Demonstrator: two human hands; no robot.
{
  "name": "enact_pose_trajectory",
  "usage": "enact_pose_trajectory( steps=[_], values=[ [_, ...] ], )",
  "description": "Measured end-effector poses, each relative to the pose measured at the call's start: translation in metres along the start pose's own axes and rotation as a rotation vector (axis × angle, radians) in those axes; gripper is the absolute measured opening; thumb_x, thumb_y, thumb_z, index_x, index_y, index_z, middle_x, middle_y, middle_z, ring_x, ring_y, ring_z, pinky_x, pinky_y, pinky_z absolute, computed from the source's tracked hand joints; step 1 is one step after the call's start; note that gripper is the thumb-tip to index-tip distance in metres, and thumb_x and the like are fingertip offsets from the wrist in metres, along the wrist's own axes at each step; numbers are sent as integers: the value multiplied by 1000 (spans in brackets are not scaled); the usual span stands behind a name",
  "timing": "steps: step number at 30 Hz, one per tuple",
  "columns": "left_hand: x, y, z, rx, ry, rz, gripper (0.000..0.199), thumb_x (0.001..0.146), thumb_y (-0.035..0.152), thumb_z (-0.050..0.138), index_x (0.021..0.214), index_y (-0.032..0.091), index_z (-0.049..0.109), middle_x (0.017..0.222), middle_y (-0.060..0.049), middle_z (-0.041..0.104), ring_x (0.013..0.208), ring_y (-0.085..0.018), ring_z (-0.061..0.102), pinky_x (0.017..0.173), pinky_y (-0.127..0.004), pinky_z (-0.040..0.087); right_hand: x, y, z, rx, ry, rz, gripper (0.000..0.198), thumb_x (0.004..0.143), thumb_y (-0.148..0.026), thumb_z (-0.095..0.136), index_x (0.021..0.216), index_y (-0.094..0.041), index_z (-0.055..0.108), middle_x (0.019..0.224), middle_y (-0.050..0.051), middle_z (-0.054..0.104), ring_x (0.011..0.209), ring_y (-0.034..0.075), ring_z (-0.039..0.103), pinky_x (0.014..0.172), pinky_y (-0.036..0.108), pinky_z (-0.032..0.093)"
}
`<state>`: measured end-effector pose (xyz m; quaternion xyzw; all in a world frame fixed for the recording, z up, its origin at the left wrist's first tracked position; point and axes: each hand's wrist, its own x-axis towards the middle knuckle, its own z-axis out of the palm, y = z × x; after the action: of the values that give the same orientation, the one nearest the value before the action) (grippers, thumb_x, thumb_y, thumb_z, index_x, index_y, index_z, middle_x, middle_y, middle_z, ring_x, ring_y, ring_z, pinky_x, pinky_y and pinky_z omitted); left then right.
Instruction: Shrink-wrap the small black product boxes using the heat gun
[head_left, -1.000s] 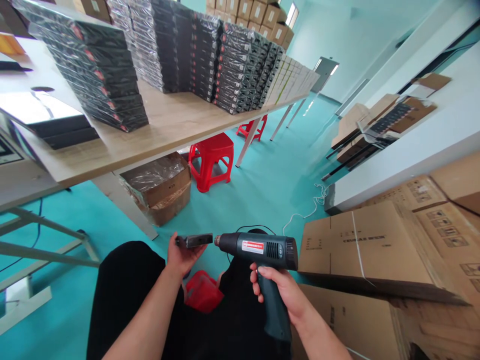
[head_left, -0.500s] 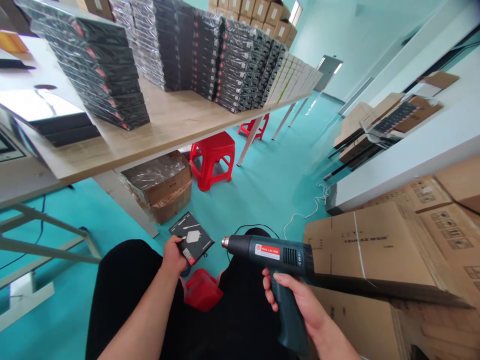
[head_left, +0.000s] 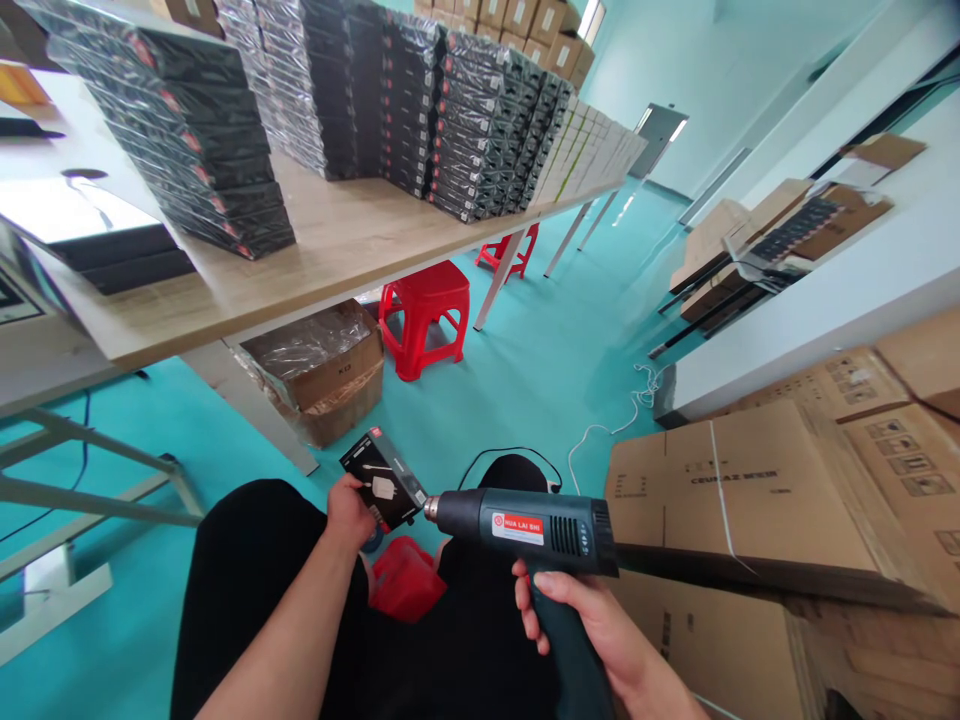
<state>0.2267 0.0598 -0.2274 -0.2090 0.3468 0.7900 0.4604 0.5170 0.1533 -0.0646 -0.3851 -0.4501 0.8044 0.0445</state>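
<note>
Between the fingers of my left hand (head_left: 349,512) is a small black box (head_left: 384,482) with a white charger and cable printed on its front. The box is tilted, so one narrow side shows. My right hand (head_left: 577,610) grips the handle of a dark green heat gun (head_left: 525,522) with a red and white label. Its metal nozzle points left and is right by the box's right edge; whether they touch I cannot tell. The fingertips of my left hand are partly hidden behind the box.
Stacks of film-wrapped black boxes (head_left: 480,130) stand on the wooden table (head_left: 337,225). Below it are a red stool (head_left: 426,300) and an open carton (head_left: 337,385) holding clear film. Large cardboard boxes (head_left: 742,490) are piled at my right. A white cord (head_left: 600,430) lies on the floor.
The black box has turned in my left hand, bringing a narrow side into view. My right hand has moved the heat gun left and slightly down, bringing its nozzle to the box's edge.
</note>
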Motion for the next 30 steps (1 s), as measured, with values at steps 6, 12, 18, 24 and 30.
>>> enact_pose_trajectory(
  steps=[6,12,18,24,30],
  values=[
    [3,-8,-3,55,6,-94,21,53,17,44,69,13,56,58,-7,58,54,-23,59,55,-39,49,5,4,7,5,10,-39,25,80,-27,47,98,-12,57,80,8,60,62,15,57,53,27,45],
    [7,-20,-6,220,56,-95,10,55,17,47,60,12,54,52,-7,57,45,-21,55,45,-34,47,11,2,13,32,4,-67,25,80,-28,48,97,-12,57,80,8,59,62,15,57,53,27,44],
    [6,-24,-9,287,58,-83,5,57,17,49,57,14,53,49,-5,57,41,-20,54,40,-32,45,18,-5,11,83,53,-89,27,79,-31,49,97,-12,57,80,7,59,63,15,56,52,26,44],
    [5,-27,-7,312,79,-80,5,59,16,49,55,15,52,45,-3,55,39,-19,53,38,-31,43,20,-11,7,85,70,-109,28,78,-33,52,97,-13,58,79,7,60,63,15,56,53,26,44],
    [0,-28,-4,246,77,-86,6,60,13,48,58,15,53,44,-1,55,36,-17,51,36,-28,40,20,-14,7,62,74,-90,28,78,-33,51,97,-13,58,80,7,60,64,15,57,53,26,45]
  ],
)
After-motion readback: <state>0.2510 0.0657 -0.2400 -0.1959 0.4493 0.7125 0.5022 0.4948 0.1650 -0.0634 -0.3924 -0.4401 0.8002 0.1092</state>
